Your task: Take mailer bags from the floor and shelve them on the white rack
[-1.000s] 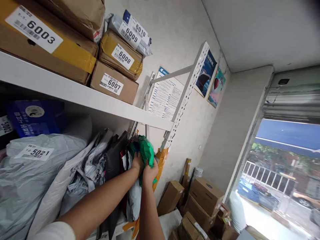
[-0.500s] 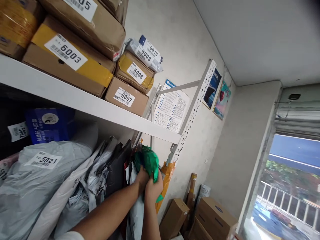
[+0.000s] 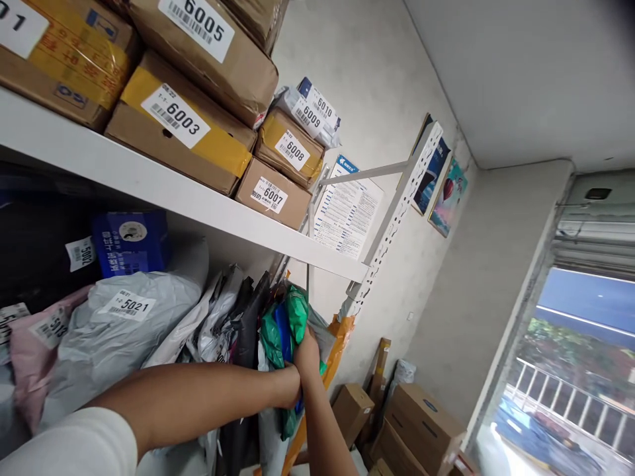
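Note:
A green plastic mailer bag [image 3: 297, 311] stands at the right end of the lower shelf's row of parcels. My right hand [image 3: 307, 354] is closed on its near edge. Close against it on the left are a blue plastic mailer bag [image 3: 283, 327] and another green plastic bag [image 3: 270, 338]. My left hand [image 3: 288, 385] reaches across from the left, just below my right hand, with its fingers curled in at the near edges of these bags. What its fingertips grip is hidden.
Left of the bags stand a black mailer bag [image 3: 251, 324] and a grey parcel labelled 5021 [image 3: 116, 330]. Labelled cartons [image 3: 181, 125] sit above on a white shelf beam [image 3: 198, 211]. Orange tape [image 3: 341, 337] wraps the rack post at right. Cardboard boxes [image 3: 421, 413] stand beyond it.
The view has shifted left. My left hand has moved lower, below my right hand. The green bag is more upright, and the blue bag and second green bag beside it now show clearly.

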The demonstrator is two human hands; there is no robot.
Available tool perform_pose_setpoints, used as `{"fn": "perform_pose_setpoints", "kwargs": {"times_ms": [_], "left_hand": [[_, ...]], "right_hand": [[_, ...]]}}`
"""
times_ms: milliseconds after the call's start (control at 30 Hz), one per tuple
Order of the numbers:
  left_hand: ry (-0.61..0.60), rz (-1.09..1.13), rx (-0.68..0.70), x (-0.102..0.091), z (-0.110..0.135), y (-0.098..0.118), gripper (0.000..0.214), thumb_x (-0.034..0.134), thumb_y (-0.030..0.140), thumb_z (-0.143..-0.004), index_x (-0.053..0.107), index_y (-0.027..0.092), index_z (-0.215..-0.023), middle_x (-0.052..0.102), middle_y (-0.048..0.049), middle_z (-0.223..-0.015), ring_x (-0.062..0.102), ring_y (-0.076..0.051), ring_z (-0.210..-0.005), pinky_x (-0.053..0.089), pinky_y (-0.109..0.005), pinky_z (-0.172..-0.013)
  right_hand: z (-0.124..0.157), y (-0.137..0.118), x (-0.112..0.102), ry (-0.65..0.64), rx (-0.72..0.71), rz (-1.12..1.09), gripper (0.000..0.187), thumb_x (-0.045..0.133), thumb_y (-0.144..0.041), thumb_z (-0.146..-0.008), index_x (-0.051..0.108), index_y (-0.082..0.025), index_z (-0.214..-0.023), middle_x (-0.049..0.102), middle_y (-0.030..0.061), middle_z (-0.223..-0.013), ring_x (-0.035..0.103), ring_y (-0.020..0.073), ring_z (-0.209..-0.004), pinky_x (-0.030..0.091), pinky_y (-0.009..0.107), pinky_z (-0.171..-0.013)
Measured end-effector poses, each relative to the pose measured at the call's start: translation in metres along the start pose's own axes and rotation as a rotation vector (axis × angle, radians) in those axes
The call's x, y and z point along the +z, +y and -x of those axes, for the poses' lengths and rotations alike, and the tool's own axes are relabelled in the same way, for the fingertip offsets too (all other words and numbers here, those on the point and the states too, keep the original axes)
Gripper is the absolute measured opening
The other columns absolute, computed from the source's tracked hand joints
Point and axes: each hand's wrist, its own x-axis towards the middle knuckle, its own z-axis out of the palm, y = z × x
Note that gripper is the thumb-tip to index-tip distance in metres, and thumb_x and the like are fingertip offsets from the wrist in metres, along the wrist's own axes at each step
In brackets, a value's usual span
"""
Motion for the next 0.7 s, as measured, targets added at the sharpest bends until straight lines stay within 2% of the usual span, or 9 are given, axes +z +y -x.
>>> {"fn": "perform_pose_setpoints", "kwargs": {"times_ms": [67, 133, 200, 267, 367, 467, 567, 633, 700], "left_hand": [[0.006, 0.047, 0.054, -0.013, 0.024, -0.01, 0.005, 0.068, 0.022, -0.08, 0.07, 0.021, -0.075, 0.07, 0.0, -0.077, 0.065, -0.017, -0.086, 0.05, -0.037, -0.091], [0.093, 0.064, -0.032, -0.032, 0.048, -0.022, 0.018, 0.055, 0.019, -0.087, 0.072, 0.025, -0.09, 0.073, -0.0018, -0.095, 0.059, -0.018, -0.108, 0.037, -0.041, -0.109], [0.172, 0.076, -0.271, -0.052, 0.067, -0.033, 0.034, 0.044, 0.022, -0.092, 0.062, 0.024, -0.12, 0.057, -0.0093, -0.132, 0.04, -0.028, -0.133, 0.026, -0.056, -0.114], [0.181, 0.094, -0.551, -0.07, 0.075, -0.04, 0.049, 0.041, 0.016, -0.09, 0.043, 0.013, -0.139, 0.031, -0.0198, -0.151, 0.024, -0.036, -0.141, 0.026, -0.057, -0.112], [0.085, 0.134, -0.784, -0.089, 0.067, -0.047, 0.056, 0.032, 0.003, -0.088, 0.029, 0.0, -0.144, 0.031, -0.0318, -0.146, 0.037, -0.037, -0.134, 0.034, -0.05, -0.107], [-0.069, 0.228, -0.867, -0.097, 0.047, -0.061, 0.05, 0.04, 0.016, -0.092, 0.035, 0.007, -0.141, 0.054, -0.0225, -0.129, 0.055, -0.029, -0.115, 0.043, -0.047, -0.098], [-0.215, 0.35, -0.901, -0.101, 0.029, -0.078, 0.05, 0.055, 0.037, -0.089, 0.044, 0.015, -0.134, 0.053, -0.0146, -0.13, 0.059, -0.024, -0.106, 0.051, -0.043, -0.087], [-0.293, 0.402, -0.898, -0.104, 0.02, -0.088, 0.049, 0.057, 0.039, -0.088, 0.046, 0.016, -0.131, 0.055, -0.0132, -0.127, 0.059, -0.024, -0.106, 0.053, -0.042, -0.085], [-0.363, 0.419, -0.885, -0.108, 0.013, -0.094, 0.048, 0.059, 0.034, -0.088, 0.046, 0.016, -0.131, 0.056, -0.0124, -0.126, 0.059, -0.024, -0.108, 0.053, -0.044, -0.088]], "right_hand": [[0.004, 0.0, 0.009, -0.005, -0.01, 0.048, 0.061, 0.033, 0.001, -0.081, 0.044, -0.013, -0.139, 0.056, 0.0166, -0.132, 0.057, 0.0223, -0.118, 0.044, 0.03, -0.098], [0.014, 0.003, 0.017, -0.017, -0.002, 0.095, 0.059, 0.031, 0.0, -0.083, 0.044, -0.014, -0.139, 0.059, 0.0179, -0.127, 0.061, 0.0225, -0.112, 0.048, 0.031, -0.093], [0.028, 0.007, 0.024, -0.016, 0.034, 0.139, 0.059, 0.028, 0.001, -0.083, 0.044, -0.01, -0.139, 0.063, 0.0225, -0.116, 0.066, 0.0253, -0.1, 0.052, 0.036, -0.085], [0.037, 0.008, 0.027, -0.002, 0.066, 0.169, 0.06, 0.031, 0.001, -0.08, 0.041, -0.003, -0.139, 0.064, 0.027, -0.106, 0.067, 0.0306, -0.092, 0.052, 0.043, -0.08], [0.042, 0.007, 0.024, 0.009, 0.054, 0.15, 0.065, 0.044, -0.005, -0.075, 0.038, 0.003, -0.139, 0.063, 0.0291, -0.104, 0.065, 0.0365, -0.095, 0.05, 0.049, -0.082], [0.059, 0.009, 0.019, 0.023, 0.025, 0.08, 0.065, 0.05, -0.017, -0.077, 0.038, 0.003, -0.138, 0.059, 0.0281, -0.117, 0.059, 0.0347, -0.109, 0.048, 0.045, -0.092], [0.114, 0.018, 0.03, 0.2, 0.024, -0.041, 0.056, 0.043, -0.034, -0.086, 0.041, -0.004, -0.133, 0.048, 0.0241, -0.134, 0.044, 0.0305, -0.128, 0.039, 0.044, -0.103], [0.162, 0.021, 0.049, 0.482, 0.095, -0.261, 0.044, 0.04, -0.04, -0.088, 0.051, -0.009, -0.116, 0.06, 0.0195, -0.112, 0.055, 0.0275, -0.111, 0.044, 0.043, -0.096], [0.198, 0.018, 0.074, 0.388, 0.173, -0.401, 0.035, 0.038, -0.04, -0.09, 0.056, -0.013, -0.104, 0.064, 0.016, -0.1, 0.061, 0.0242, -0.097, 0.048, 0.038, -0.09]]}}
